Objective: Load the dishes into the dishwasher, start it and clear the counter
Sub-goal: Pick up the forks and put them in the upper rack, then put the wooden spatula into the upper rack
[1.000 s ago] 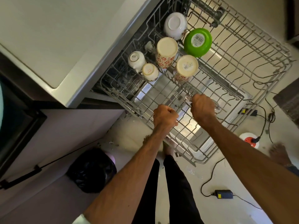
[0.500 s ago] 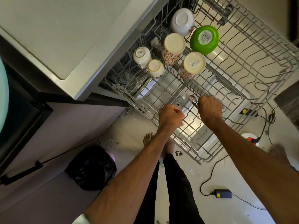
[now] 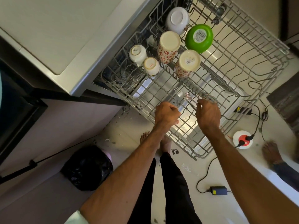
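Dishwasher rack (image 3: 235, 65) | left hand (image 3: 166, 114) stays clenched | right hand (image 3: 208, 114) grip loosened, pinching spoon (image 3: 188, 95)

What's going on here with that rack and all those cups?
A person is loading the pulled-out dishwasher rack. Their right hand pinches a spoon by its handle over the wires, beside a fork. The left hand is fisted at the rack's front; whether it holds anything is unclear. Upturned cups and bowls sit at the back.
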{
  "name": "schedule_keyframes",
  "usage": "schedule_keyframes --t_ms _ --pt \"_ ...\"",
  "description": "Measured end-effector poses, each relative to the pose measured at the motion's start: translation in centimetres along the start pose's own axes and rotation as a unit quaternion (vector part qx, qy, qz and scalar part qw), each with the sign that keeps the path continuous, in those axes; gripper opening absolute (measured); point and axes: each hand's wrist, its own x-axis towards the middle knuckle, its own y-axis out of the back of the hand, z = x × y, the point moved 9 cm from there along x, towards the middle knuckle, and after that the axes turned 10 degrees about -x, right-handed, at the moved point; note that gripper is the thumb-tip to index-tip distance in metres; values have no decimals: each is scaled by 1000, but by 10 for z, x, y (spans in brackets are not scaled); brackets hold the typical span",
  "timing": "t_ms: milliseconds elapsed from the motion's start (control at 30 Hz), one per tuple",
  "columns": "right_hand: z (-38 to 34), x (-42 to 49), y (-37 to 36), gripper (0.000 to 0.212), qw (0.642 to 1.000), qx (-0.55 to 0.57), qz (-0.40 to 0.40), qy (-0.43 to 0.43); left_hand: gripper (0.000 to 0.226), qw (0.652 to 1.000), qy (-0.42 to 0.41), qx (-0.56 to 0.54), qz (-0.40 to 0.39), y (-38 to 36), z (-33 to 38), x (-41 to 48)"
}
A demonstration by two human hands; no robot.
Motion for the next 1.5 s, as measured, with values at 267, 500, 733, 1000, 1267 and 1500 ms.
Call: schedule_keyframes --t_ms 267,500,733,1000,1267,1500 --pt "-26 -51 33 19 988 146 13 -48 15 998 -65 -13 0 10 19 -22" --pt "-109 -75 134 14 972 227 39 41 19 983 -151 -22 107 97 66 -111" --pt "-232 -131 261 14 924 318 72 201 21 953 -152 67 254 238 73 -243" --pt "-454 -288 321 11 838 310 -60 444 18 883 -125 -54 449 430 -9 -414" --pt "-605 -428 292 17 776 140 -106 606 11 844 -25 -74 530 556 -128 -522" --pt "-664 -479 248 13 755 78 -145 635 16 835 24 -121 536 590 -196 -568"
